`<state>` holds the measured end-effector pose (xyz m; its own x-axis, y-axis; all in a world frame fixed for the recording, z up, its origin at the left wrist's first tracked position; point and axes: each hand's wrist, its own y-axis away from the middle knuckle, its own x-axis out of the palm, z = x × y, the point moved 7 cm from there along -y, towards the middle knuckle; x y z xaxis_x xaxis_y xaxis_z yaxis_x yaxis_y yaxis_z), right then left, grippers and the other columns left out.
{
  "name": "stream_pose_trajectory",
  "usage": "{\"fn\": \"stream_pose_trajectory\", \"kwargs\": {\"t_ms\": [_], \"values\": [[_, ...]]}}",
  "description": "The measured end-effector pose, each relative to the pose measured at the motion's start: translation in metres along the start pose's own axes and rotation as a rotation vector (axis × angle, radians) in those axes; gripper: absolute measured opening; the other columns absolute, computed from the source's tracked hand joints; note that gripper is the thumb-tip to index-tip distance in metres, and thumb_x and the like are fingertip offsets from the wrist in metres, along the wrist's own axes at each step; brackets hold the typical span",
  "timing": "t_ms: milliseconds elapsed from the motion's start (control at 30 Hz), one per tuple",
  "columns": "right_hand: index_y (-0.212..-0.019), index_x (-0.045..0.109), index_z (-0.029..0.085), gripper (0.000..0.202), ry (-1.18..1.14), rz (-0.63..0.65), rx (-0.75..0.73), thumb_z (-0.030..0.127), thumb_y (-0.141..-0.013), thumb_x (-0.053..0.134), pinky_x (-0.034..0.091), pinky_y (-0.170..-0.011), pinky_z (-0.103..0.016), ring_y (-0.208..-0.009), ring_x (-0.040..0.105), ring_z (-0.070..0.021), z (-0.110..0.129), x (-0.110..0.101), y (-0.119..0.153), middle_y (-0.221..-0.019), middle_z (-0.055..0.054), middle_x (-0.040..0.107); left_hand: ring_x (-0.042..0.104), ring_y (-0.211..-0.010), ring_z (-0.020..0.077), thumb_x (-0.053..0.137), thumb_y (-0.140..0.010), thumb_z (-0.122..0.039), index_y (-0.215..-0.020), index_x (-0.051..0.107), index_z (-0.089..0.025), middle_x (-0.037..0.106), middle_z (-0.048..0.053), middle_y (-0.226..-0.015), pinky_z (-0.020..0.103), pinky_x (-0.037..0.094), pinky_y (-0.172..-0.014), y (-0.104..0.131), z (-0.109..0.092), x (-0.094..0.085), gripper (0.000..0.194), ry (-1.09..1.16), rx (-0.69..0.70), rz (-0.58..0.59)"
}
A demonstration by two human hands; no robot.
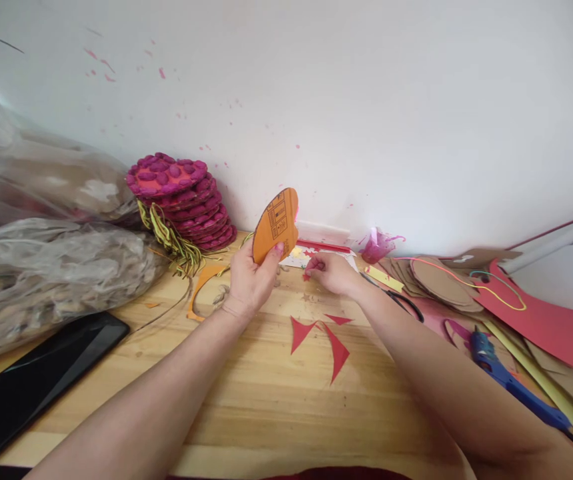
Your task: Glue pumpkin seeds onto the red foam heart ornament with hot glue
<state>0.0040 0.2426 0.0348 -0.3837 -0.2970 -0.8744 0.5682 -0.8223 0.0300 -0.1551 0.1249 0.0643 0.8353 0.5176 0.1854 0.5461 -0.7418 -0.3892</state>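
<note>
My left hand [254, 280] grips a rounded orange-brown cardboard piece [274, 227] with printed black symbols, its thumb pressed on the face. The piece is held upright above the wooden table, and a bit of pink shows at its far edge. My right hand [334, 272] is closed in a pinch, low over the table. A small red bit [308, 275] shows at its fingertips; its kind is too small to tell. Just beyond lies a white sheet [294, 259] with small gold and red pieces on it. Red paper scraps [337, 350] lie between my forearms.
At the left are filled clear plastic bags [66, 287], a black tablet-like device [41, 373] and a stack of magenta discs [186, 200]. At the right lie scissors [406, 303], cardboard discs [441, 283], red paper [541, 320] and a blue glue gun [516, 390]. A white wall stands behind.
</note>
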Motion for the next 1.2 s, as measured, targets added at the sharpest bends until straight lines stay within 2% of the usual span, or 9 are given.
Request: {"fn": "stream_pose_trajectory", "kwargs": {"t_ms": [167,300,467,767,967,1067,1200], "values": [[-0.101,0.066,0.015,0.021,0.083,-0.028,0.091,0.034,-0.094,0.061,0.055,-0.074,-0.035,-0.082,0.066,-0.0166,-0.028,-0.022,-0.015,-0.097,-0.004,0.068,0.068,-0.102,0.0259,0.070,-0.081,-0.037,-0.103,0.068,-0.014,0.074,0.011,-0.103,0.037,0.054,-0.092,0.000,0.001,0.000,0.032,0.029,0.007,0.002],[-0.114,0.063,0.015,0.026,0.130,-0.007,0.159,0.033,-0.095,0.061,0.057,-0.079,-0.039,-0.092,0.067,-0.0195,-0.050,-0.035,-0.022,-0.111,-0.007,0.067,0.067,-0.104,0.0257,0.070,-0.081,-0.038,-0.102,0.069,-0.015,0.074,0.010,-0.102,0.037,0.054,-0.093,0.000,0.002,0.000,0.031,0.029,0.006,0.006],[-0.118,0.063,0.017,0.028,0.189,-0.004,0.186,0.033,-0.095,0.060,0.057,-0.083,-0.041,-0.098,0.066,-0.0211,-0.057,-0.033,-0.022,-0.118,-0.008,0.065,0.067,-0.103,0.0262,0.071,-0.081,-0.040,-0.104,0.068,-0.016,0.074,0.010,-0.105,0.037,0.055,-0.092,0.001,0.003,0.001,0.034,0.029,-0.020,0.018],[-0.119,0.062,0.017,0.029,0.254,-0.075,0.164,0.033,-0.095,0.061,0.056,-0.084,-0.042,-0.099,0.066,-0.0214,-0.060,-0.025,-0.024,-0.119,-0.009,0.065,0.068,-0.103,0.0259,0.072,-0.081,-0.038,-0.109,0.069,-0.014,0.074,0.010,-0.108,0.037,0.055,-0.094,0.001,0.004,-0.001,0.037,0.029,-0.017,0.012],[-0.119,0.062,0.017,0.029,0.304,-0.148,0.142,0.033,-0.096,0.060,0.056,-0.085,-0.043,-0.099,0.066,-0.0215,-0.060,-0.044,-0.015,-0.118,-0.009,0.065,0.069,-0.098,0.0241,0.072,-0.080,-0.037,-0.109,0.071,-0.017,0.074,0.008,-0.109,0.036,0.056,-0.091,0.001,0.002,-0.002,0.035,-0.018,-0.024,-0.010],[-0.116,0.064,0.017,0.026,0.347,-0.116,0.133,0.033,-0.096,0.060,0.055,-0.086,-0.043,-0.099,0.066,-0.0212,-0.064,-0.053,-0.005,-0.116,-0.008,0.066,0.069,-0.098,0.0234,0.072,-0.080,-0.037,-0.109,0.071,-0.017,0.075,0.007,-0.109,0.035,0.056,-0.090,0.001,0.002,-0.002,0.035,-0.010,-0.013,-0.012],[-0.116,0.064,0.017,0.027,0.409,-0.056,0.120,0.033,-0.095,0.061,0.056,-0.085,-0.042,-0.098,0.066,-0.0209,-0.072,-0.051,0.006,-0.116,-0.008,0.066,0.069,-0.097,0.0234,0.072,-0.080,-0.037,-0.109,0.071,-0.017,0.075,0.007,-0.108,0.035,0.056,-0.090,0.001,0.004,-0.001,0.035,-0.027,0.010,-0.001]]}}
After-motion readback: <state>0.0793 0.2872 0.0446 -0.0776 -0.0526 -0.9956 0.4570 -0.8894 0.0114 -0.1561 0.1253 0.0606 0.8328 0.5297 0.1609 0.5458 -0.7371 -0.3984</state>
